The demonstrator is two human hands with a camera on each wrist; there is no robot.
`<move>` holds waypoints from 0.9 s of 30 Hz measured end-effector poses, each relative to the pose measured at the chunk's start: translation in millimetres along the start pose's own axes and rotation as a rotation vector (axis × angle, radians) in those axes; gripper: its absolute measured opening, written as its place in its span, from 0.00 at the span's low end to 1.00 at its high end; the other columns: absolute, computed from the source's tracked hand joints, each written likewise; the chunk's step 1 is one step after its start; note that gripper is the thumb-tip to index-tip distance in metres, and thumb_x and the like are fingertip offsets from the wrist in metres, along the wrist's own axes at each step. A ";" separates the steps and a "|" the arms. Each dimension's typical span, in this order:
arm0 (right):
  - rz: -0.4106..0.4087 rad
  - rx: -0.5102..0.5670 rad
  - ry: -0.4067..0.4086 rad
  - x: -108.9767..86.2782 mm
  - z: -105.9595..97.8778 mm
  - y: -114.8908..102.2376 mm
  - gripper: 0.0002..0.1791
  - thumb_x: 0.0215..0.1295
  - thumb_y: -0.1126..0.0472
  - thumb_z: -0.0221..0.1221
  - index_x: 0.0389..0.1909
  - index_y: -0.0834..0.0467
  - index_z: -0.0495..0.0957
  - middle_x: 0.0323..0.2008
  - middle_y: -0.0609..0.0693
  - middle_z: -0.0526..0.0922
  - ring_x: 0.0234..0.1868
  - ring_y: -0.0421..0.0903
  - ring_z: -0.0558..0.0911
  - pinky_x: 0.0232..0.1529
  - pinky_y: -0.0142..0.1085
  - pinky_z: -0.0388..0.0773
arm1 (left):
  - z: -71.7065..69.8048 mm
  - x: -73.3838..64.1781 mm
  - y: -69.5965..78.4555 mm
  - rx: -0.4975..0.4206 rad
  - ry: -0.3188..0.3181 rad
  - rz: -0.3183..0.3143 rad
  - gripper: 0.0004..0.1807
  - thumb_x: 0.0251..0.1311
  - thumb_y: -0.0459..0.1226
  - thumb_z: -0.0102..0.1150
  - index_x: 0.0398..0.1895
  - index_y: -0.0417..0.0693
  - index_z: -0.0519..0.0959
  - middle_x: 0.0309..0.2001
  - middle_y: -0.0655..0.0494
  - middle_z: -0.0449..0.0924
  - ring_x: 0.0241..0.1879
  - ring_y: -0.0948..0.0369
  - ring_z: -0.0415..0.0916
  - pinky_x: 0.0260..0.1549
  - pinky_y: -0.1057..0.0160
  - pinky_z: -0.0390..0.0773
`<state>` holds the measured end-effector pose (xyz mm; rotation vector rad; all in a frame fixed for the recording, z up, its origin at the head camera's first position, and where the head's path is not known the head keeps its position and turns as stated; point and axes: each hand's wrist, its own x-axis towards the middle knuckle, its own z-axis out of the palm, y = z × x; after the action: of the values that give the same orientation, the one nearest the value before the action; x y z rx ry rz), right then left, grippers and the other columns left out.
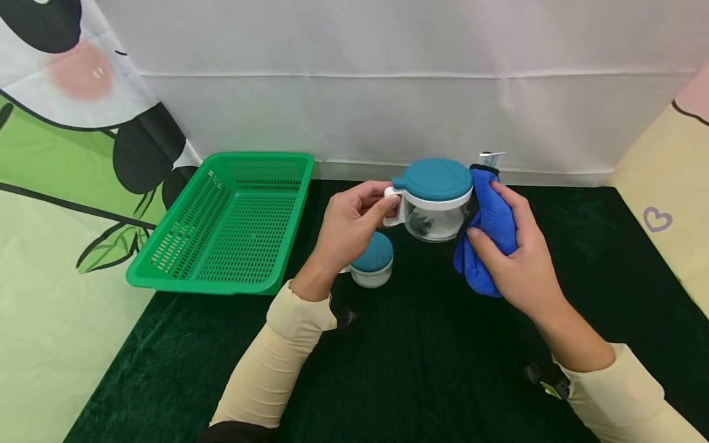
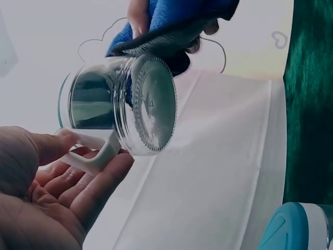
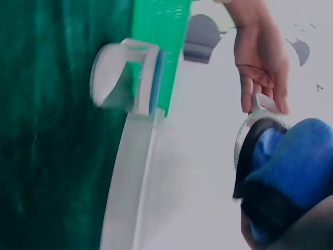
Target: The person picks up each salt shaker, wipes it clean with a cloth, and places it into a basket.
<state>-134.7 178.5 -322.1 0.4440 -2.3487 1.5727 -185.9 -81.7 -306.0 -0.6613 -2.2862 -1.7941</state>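
Head cam: finger pinch, L hand (image 1: 352, 223) on jar (image 1: 436, 191) handle (image 1: 390, 219), R hand (image 1: 520, 261) on cloth (image 1: 493, 212), gap to basket rim (image 1: 205, 285)

Green basket (image 1: 295, 243): its wall blocks the way on the left side.
Small jar (image 1: 372, 263): stands just under the left hand (image 1: 350, 223), hindering a straight descent.
Dark table (image 1: 437, 357): between the sleeves (image 1: 268, 366), a hand could pass freely.
White curtain (image 1: 376, 117): limits any reach behind the large jar (image 1: 436, 221).

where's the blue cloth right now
In the head view, the blue cloth is right of centre, gripped in the right hand, just beside the larger jar that the left hand holds.
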 end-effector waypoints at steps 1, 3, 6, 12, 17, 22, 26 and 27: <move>0.033 0.045 -0.019 0.7 -1.4 0.3 0.37 0.75 0.63 0.58 0.80 0.43 0.56 0.71 0.53 0.64 0.65 0.57 0.69 0.57 0.58 0.72 | -0.1 -0.5 0.7 0.001 -0.010 -0.004 0.14 0.74 0.36 0.60 0.56 0.38 0.82 0.47 0.49 0.87 0.43 0.58 0.86 0.43 0.60 0.86; 0.090 0.109 -0.059 1.4 -2.8 0.8 0.36 0.78 0.60 0.55 0.81 0.42 0.53 0.72 0.51 0.63 0.65 0.56 0.68 0.57 0.53 0.73 | 0.5 -1.6 1.8 0.006 -0.024 -0.017 0.13 0.73 0.37 0.62 0.55 0.39 0.82 0.46 0.51 0.87 0.43 0.59 0.86 0.43 0.60 0.86; 0.139 0.157 -0.100 1.0 -2.4 2.0 0.35 0.80 0.57 0.52 0.82 0.41 0.51 0.73 0.51 0.60 0.67 0.57 0.66 0.58 0.54 0.71 | 3.0 -3.4 1.6 0.011 -0.024 -0.043 0.13 0.69 0.37 0.67 0.52 0.40 0.83 0.44 0.53 0.88 0.41 0.60 0.86 0.43 0.61 0.86; 0.110 0.115 -0.068 2.8 0.0 2.5 0.33 0.81 0.54 0.52 0.81 0.43 0.53 0.72 0.51 0.61 0.66 0.55 0.67 0.60 0.57 0.71 | 9.0 -6.1 0.6 0.014 0.003 -0.030 0.12 0.63 0.36 0.73 0.45 0.41 0.82 0.40 0.55 0.88 0.38 0.61 0.87 0.43 0.62 0.86; 0.076 0.081 -0.006 8.6 -4.5 5.8 0.30 0.80 0.55 0.53 0.79 0.43 0.59 0.71 0.50 0.65 0.64 0.52 0.69 0.57 0.47 0.74 | 9.2 -6.7 -0.1 0.000 -0.017 -0.022 0.11 0.63 0.34 0.72 0.45 0.41 0.80 0.40 0.54 0.88 0.38 0.61 0.87 0.43 0.62 0.86; 0.146 0.077 -0.111 9.8 -6.6 15.2 0.30 0.81 0.53 0.52 0.80 0.43 0.57 0.71 0.54 0.64 0.65 0.58 0.68 0.57 0.56 0.72 | 3.7 -6.6 -0.9 -0.013 -0.022 -0.038 0.10 0.64 0.33 0.71 0.43 0.41 0.80 0.39 0.54 0.88 0.38 0.60 0.87 0.43 0.61 0.86; 0.166 0.081 -0.156 8.6 -9.5 18.8 0.30 0.81 0.55 0.52 0.79 0.47 0.57 0.68 0.55 0.65 0.63 0.57 0.69 0.55 0.50 0.75 | 1.9 -6.2 -2.4 -0.011 -0.042 -0.056 0.10 0.63 0.34 0.72 0.42 0.42 0.80 0.38 0.55 0.88 0.38 0.60 0.87 0.43 0.61 0.86; 0.151 0.082 -0.141 9.3 -11.2 18.3 0.29 0.81 0.55 0.52 0.78 0.48 0.59 0.67 0.54 0.66 0.62 0.56 0.70 0.54 0.46 0.76 | 2.3 -6.2 -2.7 -0.009 -0.054 -0.059 0.10 0.63 0.34 0.72 0.42 0.42 0.80 0.38 0.55 0.88 0.38 0.60 0.87 0.43 0.61 0.86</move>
<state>-149.9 194.6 -329.7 0.4163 -2.4804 1.7650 -181.2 -81.5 -311.4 -0.6583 -2.3578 -1.8351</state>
